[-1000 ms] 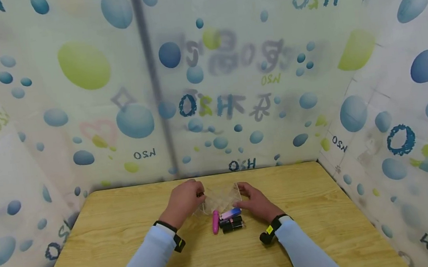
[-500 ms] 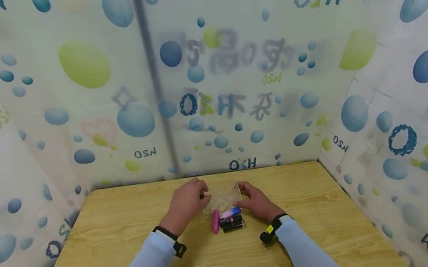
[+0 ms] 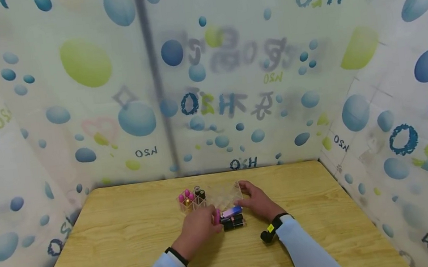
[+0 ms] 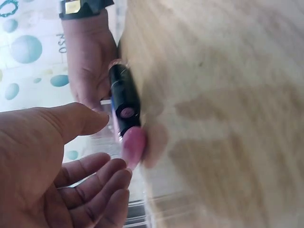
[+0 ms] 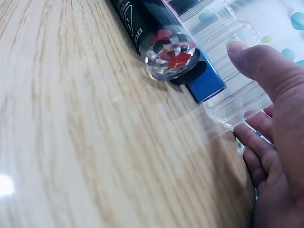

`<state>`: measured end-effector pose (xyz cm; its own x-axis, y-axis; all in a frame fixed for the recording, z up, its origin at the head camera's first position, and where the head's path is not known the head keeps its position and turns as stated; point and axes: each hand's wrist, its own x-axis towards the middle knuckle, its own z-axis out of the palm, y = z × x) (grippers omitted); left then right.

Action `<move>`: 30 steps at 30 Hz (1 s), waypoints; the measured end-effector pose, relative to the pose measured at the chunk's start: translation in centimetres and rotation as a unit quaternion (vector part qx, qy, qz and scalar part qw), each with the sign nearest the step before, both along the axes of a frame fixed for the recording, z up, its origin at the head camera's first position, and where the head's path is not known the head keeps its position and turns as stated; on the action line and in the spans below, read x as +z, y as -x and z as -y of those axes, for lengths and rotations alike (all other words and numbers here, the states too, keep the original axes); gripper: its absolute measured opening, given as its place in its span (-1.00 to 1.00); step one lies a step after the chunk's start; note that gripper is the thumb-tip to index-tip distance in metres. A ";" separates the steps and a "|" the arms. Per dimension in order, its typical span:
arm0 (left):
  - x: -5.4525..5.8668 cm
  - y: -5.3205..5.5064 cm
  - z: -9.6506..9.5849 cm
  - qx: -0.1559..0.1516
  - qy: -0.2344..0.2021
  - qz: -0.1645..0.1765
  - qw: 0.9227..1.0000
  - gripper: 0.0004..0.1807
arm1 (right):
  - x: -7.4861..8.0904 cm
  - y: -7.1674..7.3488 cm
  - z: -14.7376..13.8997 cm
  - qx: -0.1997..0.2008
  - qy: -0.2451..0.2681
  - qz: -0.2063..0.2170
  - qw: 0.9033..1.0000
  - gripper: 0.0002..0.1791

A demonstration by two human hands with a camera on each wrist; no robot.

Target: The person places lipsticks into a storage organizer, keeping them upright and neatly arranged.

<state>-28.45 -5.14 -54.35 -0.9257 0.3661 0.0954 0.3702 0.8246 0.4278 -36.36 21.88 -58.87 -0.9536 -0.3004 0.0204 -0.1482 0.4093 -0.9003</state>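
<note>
A clear plastic lipstick organizer (image 3: pixel 222 197) stands across the middle of the table. My right hand (image 3: pixel 259 202) holds its right end, thumb (image 5: pixel 254 59) in front and fingers behind. Close before the organizer lie a pink lipstick tube (image 3: pixel 217 216), a blue-purple tube (image 3: pixel 231 212) and black lipsticks (image 3: pixel 234 222). My left hand (image 3: pixel 198 226) is at the pink tube; the left wrist view shows its fingertips right at the tube's end and the thumb (image 4: pixel 97 122) apart from it. One black lipstick has a faceted clear end (image 5: pixel 171 54).
Pink-topped lipsticks (image 3: pixel 186 195) and black ones (image 3: pixel 200 194) stand in the organizer's left compartments. The wooden table (image 3: pixel 138 233) meets patterned curtain walls (image 3: pixel 206 71) at its back and sides.
My left hand has come away from the organizer's left compartments, forward toward me, down to the pink tube. The lipsticks standing there now show. My right hand stays at the organizer's right end.
</note>
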 end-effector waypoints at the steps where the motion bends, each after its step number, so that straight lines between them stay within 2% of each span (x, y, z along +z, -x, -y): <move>1: -0.2 0.0 -0.1 0.004 -0.001 0.004 1.000 -0.61 | 0.0 0.0 0.0 -0.001 0.000 0.001 1.000 -0.09; 6: -0.6 -0.2 -0.5 0.026 0.003 0.026 0.999 -0.58 | -0.2 -0.2 0.0 0.001 -0.012 -0.001 1.000 -0.06; 13: -0.7 -0.3 -0.8 0.043 0.015 0.000 0.999 -0.62 | -0.2 -0.2 -0.3 0.011 -0.014 -0.011 1.000 -0.07; 20: -0.9 -0.3 -0.6 0.050 -0.010 -0.011 0.999 -0.69 | -0.3 0.1 -0.4 0.011 -0.016 -0.015 1.000 -0.06; 25: 0.3 -0.3 0.0 0.049 -0.044 -0.006 0.998 -0.74 | -0.3 0.0 -0.3 0.015 -0.003 -0.014 1.000 -0.10; 30: 2.6 -0.2 0.8 0.053 -0.073 0.007 0.996 -0.63 | -0.3 -0.1 -0.3 0.016 0.008 -0.013 1.000 -0.13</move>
